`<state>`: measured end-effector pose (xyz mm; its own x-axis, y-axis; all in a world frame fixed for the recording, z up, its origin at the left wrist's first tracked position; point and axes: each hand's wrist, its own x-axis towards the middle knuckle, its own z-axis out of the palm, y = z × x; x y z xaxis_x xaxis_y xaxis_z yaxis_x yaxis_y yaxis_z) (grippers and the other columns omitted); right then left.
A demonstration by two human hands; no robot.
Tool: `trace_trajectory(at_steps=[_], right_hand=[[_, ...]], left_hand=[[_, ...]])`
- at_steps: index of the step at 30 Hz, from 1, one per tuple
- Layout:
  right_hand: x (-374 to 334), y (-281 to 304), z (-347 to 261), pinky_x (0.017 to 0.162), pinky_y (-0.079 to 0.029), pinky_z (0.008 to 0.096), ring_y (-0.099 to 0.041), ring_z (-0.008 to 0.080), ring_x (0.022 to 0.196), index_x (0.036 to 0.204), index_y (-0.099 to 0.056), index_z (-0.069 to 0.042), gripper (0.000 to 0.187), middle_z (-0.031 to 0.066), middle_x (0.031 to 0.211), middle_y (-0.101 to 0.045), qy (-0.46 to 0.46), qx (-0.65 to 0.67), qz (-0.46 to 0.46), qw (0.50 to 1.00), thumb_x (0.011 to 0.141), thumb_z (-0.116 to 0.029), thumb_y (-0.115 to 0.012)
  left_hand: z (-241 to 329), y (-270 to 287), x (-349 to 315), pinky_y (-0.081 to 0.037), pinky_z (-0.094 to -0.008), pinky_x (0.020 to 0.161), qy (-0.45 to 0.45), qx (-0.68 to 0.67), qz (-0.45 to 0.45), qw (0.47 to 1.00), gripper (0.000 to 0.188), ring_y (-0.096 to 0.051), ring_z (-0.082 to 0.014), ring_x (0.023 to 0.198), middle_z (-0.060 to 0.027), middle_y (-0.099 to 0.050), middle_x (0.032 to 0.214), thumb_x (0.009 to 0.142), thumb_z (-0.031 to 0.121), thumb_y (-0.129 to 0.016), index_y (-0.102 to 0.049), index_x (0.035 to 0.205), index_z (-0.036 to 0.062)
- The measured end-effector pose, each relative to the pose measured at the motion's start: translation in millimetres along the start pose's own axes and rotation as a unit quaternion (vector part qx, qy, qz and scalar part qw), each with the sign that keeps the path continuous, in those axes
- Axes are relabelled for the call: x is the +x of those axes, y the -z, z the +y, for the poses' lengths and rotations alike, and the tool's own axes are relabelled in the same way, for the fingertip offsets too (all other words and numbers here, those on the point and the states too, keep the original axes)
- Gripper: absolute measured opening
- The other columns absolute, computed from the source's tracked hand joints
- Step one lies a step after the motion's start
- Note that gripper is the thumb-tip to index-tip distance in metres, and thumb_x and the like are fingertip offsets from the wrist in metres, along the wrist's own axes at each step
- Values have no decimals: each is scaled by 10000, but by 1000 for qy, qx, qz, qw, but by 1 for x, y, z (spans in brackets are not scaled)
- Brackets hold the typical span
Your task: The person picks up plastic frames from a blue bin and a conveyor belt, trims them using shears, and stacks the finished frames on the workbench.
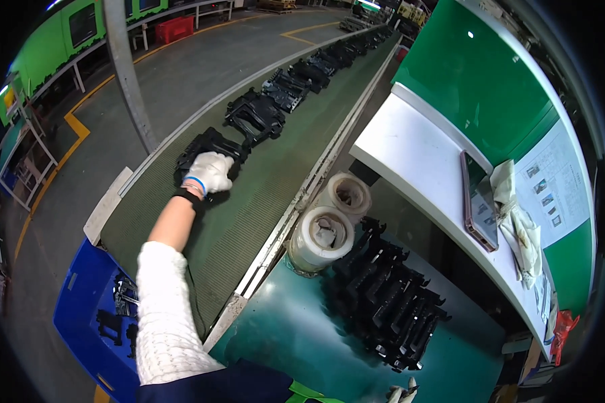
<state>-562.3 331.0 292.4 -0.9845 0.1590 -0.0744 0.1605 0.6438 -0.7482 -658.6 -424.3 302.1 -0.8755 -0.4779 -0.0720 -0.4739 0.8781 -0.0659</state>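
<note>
Black part (pixel 210 142), one: lay on the conveyor (pixel 286 178) under the curled left hand (pixel 212 172), whose hold could not be told, nor that of the right hand (pixel 403 392), while similar parts (pixel 391 303) stood closely ranked on the green table (pixel 269 329), presumably to save room.

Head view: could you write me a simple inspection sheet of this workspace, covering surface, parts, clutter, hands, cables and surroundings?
Surface: green conveyor belt; glossy green table beside it.
Parts: row of black parts on the belt, nearest a black frame; more black plastic parts packed together on the table.
Clutter: two translucent rolls on the table; phone and crumpled white fabric on a white shelf.
Hands: left hand, gloved, on the black frame, grip unclear; right hand, only gloved fingertips visible.
Cables: thin dark line, possibly a cord, beside the left sleeve.
Surroundings: blue bin holding parts; grey post; green machines.
</note>
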Motion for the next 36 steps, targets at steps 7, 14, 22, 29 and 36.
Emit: trace_trajectory(at_steps=[7, 14, 22, 29, 36], right_hand=[[-8, -6, -11, 993, -520, 366, -627, 219, 1105, 1555, -486, -9, 524, 143, 1344, -633, -41, 6, -1, 999, 1081, -193, -612], [-7, -13, -9, 957, -523, 347, -627, 204, 1060, 1541, -497, -6, 504, 136, 1289, -654, 2, 22, -25, 999, 1082, -184, -605], [8, -31, 61, 632, -477, 246, -527, 111, 644, 1550, -395, 44, 512, 67, 800, -628, 81, 190, 36, 978, 1084, -104, -544], [-1, -28, 64, 601, -526, 298, -513, 132, 593, 1424, -462, 33, 400, 71, 759, -584, -27, 318, -126, 939, 1123, -221, -531], [-43, -7, 9, 679, -581, 350, -552, 173, 660, 1313, -524, 17, 325, 71, 816, -579, -170, 428, -316, 830, 1128, -250, -517]], left_hand=[[-20, 33, 24, -559, -477, 993, 92, -73, -55, 992, 553, -712, -387, 1140, -223, -748, 1217, 816, 410, -671, -726, 1241, 60], [-17, -22, 26, -558, -473, 1021, 101, -40, -16, 994, 578, -717, -374, 1167, -214, -746, 1250, 836, 463, -656, -745, 1253, 73], [1, 58, -93, -568, -481, 947, 93, -38, -58, 993, 568, -730, -410, 1078, -244, -766, 1118, 845, 526, -638, -765, 1192, 94], [18, 92, -259, -565, -492, 899, 117, -13, -60, 991, 656, -736, -403, 1008, -217, -774, 1036, 900, 677, -598, -761, 1148, 93], [120, 130, -378, -559, -436, 852, 132, -197, -132, 962, 693, -734, -340, 920, -198, -750, 981, 991, 722, -539, -727, 1164, 78]])
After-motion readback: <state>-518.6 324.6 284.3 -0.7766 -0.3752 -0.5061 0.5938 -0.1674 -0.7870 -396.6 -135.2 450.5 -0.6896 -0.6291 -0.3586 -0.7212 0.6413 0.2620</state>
